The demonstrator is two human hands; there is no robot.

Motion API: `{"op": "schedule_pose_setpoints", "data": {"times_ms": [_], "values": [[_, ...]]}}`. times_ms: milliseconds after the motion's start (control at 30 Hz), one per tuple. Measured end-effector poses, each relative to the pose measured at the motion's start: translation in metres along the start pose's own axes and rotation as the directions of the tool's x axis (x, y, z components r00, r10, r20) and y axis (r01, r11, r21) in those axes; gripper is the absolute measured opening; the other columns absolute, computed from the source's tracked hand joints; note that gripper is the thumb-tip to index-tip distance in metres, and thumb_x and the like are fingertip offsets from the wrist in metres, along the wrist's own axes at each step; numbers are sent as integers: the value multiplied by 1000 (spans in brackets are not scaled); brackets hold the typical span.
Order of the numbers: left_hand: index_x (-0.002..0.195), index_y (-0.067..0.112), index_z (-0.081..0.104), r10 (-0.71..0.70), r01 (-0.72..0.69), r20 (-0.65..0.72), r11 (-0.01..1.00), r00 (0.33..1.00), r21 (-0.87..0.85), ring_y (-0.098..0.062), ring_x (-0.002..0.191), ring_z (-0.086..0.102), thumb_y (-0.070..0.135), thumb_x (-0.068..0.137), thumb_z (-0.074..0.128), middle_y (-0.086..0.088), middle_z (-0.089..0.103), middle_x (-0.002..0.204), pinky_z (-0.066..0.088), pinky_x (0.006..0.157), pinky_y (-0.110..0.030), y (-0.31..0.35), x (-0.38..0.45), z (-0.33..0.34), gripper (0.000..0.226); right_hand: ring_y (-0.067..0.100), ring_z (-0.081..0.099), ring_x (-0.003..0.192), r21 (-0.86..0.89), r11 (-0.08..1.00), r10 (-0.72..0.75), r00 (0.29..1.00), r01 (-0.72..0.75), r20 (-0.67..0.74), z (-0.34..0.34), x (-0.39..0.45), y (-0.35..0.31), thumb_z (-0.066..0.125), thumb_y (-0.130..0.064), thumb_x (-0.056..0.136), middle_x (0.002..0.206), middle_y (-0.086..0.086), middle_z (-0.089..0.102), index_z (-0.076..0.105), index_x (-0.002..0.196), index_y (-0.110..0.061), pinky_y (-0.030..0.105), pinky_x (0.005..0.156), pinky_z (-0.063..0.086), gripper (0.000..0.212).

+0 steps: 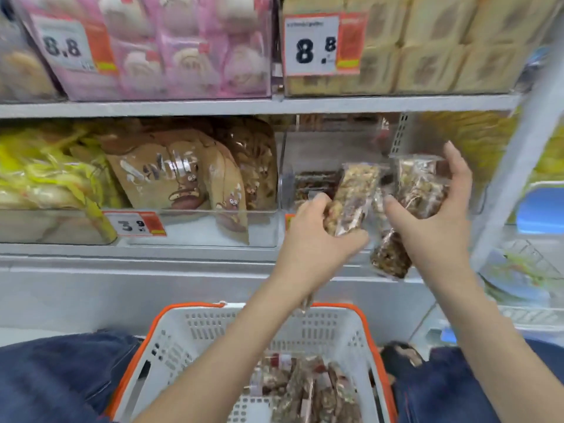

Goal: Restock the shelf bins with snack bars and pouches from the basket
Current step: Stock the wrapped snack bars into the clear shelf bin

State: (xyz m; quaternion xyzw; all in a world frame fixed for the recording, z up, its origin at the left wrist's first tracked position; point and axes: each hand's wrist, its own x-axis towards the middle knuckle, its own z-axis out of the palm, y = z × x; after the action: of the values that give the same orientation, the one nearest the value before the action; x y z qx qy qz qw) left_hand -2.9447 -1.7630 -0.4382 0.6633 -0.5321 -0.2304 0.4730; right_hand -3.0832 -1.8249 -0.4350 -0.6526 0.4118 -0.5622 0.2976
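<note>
My left hand (317, 236) grips a clear-wrapped nut snack bar (354, 196), held upright in front of a clear shelf bin (308, 154) on the middle shelf. My right hand (439, 221) holds another clear-wrapped nut bar (421, 187) just to the right, fingers spread around it. A darker bar (389, 254) hangs between and below the hands; which hand holds it I cannot tell. A few bars (314, 184) lie inside the bin. Below, a white basket with an orange rim (213, 334) holds several more bars (308, 389).
Left of the bin stand brown cartoon-printed pouches (183, 175) and yellow packs (45, 175). The upper shelf carries pink packs (189, 47) and tan packs (427, 47) with price tags. A grey shelf upright (515, 160) stands right of my right hand. My knees in blue jeans flank the basket.
</note>
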Motion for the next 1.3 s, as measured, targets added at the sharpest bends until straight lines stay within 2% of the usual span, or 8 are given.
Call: {"op": "schedule_pose_setpoints", "data": {"times_ms": [133,367,567,667,767,967,1100,1300], "values": [[123,6,47,-95,99,104,994,990,-35,-16,83,51,43,77,67,-6,58,118,33,57,-25,34,74,29,62,1,29,134,-117,990,77,997,-76,0,-16,64,22,68,-28,84,153,-15,27,14,150,-37,13,95,24,86],[125,9,47,-116,120,31,963,993,-239,-15,100,58,45,71,68,-4,57,121,47,73,-28,41,151,70,68,14,34,134,29,984,177,973,-175,-146,6,127,53,66,-40,86,150,2,33,15,151,-19,15,93,25,85],[128,13,44,-175,145,-32,892,984,-429,-19,105,54,36,83,64,0,57,113,42,78,-27,31,188,94,54,22,34,133,-60,998,-2,968,-14,-252,19,154,75,58,-36,91,147,11,35,24,145,-6,25,106,27,70],[144,26,22,-63,54,-40,977,997,-208,-28,128,40,50,82,59,-6,37,142,37,100,-36,19,200,104,76,29,16,143,-266,961,-69,997,73,25,20,159,98,42,-42,96,156,20,14,21,148,-7,36,117,16,66],[146,45,0,-25,1,146,987,989,158,-28,142,13,62,90,38,-4,13,156,16,112,-43,-2,202,115,70,35,-6,146,-660,733,208,870,165,448,17,149,128,15,-31,102,160,13,3,10,152,-11,46,118,-1,54],[148,45,6,56,-158,237,884,970,440,-26,143,-22,58,96,14,-4,-10,159,-8,113,-57,-3,192,119,53,31,39,135,-529,849,90,990,-17,111,3,132,114,39,-13,95,145,18,43,53,132,-15,40,100,40,39],[138,30,45,299,-304,74,879,952,367,-28,145,5,53,97,20,-8,21,156,9,116,-51,5,157,99,53,21,50,124,-413,904,-119,993,108,-1,-10,108,83,44,-6,93,139,3,51,46,134,-18,28,92,39,43],[104,8,61,699,-637,-72,685,712,352,-25,105,50,14,91,46,-9,51,115,37,94,-30,-73,37,53,20,9,51,120,-206,925,-274,937,318,214,7,1,70,46,-3,91,139,-4,44,37,134,-22,29,91,49,48]]}}
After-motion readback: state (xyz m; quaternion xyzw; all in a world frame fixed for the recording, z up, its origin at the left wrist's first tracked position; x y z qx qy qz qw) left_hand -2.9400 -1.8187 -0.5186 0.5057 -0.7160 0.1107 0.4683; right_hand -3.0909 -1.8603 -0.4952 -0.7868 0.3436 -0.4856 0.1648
